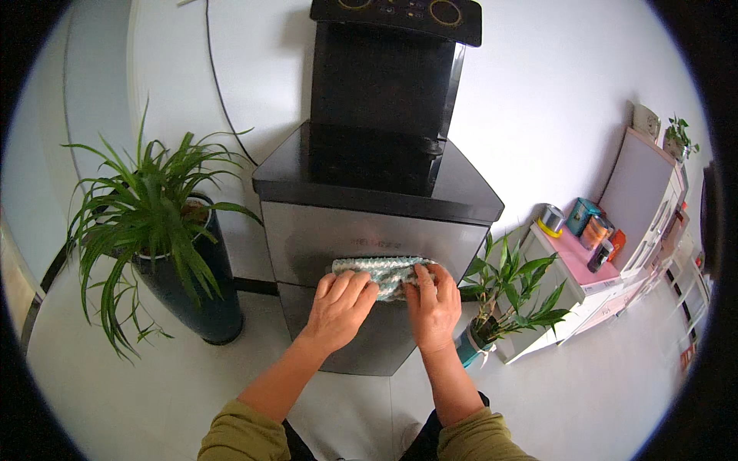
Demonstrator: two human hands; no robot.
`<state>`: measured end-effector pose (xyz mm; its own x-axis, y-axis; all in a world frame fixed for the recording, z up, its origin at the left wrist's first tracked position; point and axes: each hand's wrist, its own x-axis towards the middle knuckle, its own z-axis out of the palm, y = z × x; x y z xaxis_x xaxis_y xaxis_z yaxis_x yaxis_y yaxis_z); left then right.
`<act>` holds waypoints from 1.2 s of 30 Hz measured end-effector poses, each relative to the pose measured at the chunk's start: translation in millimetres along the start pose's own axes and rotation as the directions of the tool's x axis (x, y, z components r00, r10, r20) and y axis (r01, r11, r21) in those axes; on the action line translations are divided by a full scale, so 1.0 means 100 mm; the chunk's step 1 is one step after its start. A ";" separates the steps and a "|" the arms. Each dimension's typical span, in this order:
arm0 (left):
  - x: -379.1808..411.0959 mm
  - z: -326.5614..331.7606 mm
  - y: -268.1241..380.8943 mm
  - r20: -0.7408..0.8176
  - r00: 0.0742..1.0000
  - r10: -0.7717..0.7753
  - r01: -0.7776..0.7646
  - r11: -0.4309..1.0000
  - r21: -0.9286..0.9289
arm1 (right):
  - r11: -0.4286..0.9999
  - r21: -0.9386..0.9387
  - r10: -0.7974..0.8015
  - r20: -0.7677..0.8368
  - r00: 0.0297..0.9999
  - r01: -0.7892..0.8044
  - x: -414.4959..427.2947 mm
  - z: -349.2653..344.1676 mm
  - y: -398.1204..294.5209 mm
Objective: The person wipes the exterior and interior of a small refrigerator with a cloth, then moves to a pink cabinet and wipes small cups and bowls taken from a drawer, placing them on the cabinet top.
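Both hands grip a folded striped cloth, white and teal with a coarse weave. My left hand holds its lower left part, fingers curled over the edge. At its right end, my right hand pinches the fabric between thumb and fingers. Behind the cloth stands a floor-standing water dispenser with a silver front, a black top ledge and a tall black back panel. The cloth is in front of the silver panel, below some lettering; whether it touches the panel I cannot tell.
A spider plant in a tall dark pot stands left of the dispenser. On the right is a leafy plant in a teal pot, close to a white cabinet bearing cans and boxes. A black cable runs down the wall.
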<state>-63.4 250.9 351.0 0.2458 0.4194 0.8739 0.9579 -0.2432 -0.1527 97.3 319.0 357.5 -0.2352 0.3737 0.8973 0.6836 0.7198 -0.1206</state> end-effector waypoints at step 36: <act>-0.11 0.46 0.06 0.070 0.996 -0.051 0.040 0.987 0.157 | 0.998 -0.039 0.041 -0.121 0.992 -0.046 -0.32 0.38 0.07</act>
<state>-53.5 285.0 319.6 0.2062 0.4912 0.8463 0.9783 -0.0858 -0.1886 83.9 334.5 312.3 -0.1221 0.3294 0.9363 0.7200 0.6787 -0.1448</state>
